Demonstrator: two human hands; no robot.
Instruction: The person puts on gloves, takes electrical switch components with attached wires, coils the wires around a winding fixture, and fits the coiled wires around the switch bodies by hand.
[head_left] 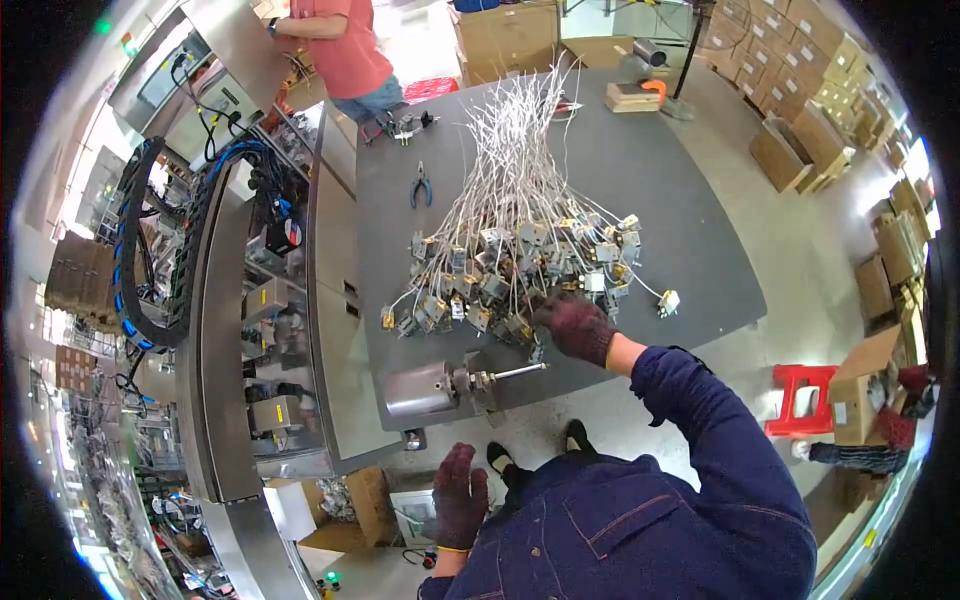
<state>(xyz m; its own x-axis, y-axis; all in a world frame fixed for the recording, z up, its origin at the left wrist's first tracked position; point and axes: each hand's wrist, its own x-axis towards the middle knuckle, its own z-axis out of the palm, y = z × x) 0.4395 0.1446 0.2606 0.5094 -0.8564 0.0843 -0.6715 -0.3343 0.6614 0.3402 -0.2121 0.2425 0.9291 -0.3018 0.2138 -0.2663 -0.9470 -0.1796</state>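
The right hand (577,328), gloved and partly curled, touches the near edge of the wired parts (505,265). The left hand (461,498), loosely open, holds nothing.

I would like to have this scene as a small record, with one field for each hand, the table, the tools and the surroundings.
Left hand: gloved, holding nothing visible, away from the table
Right hand: gloved, at the near edge of the metal parts; grip hidden
Table: dark top; metal parts with white wires bunched toward the far side
Near edge: metal cylinder lying on its side
Tools: blue-handled pliers
Surroundings: co-worker beyond the table; red stool on the floor
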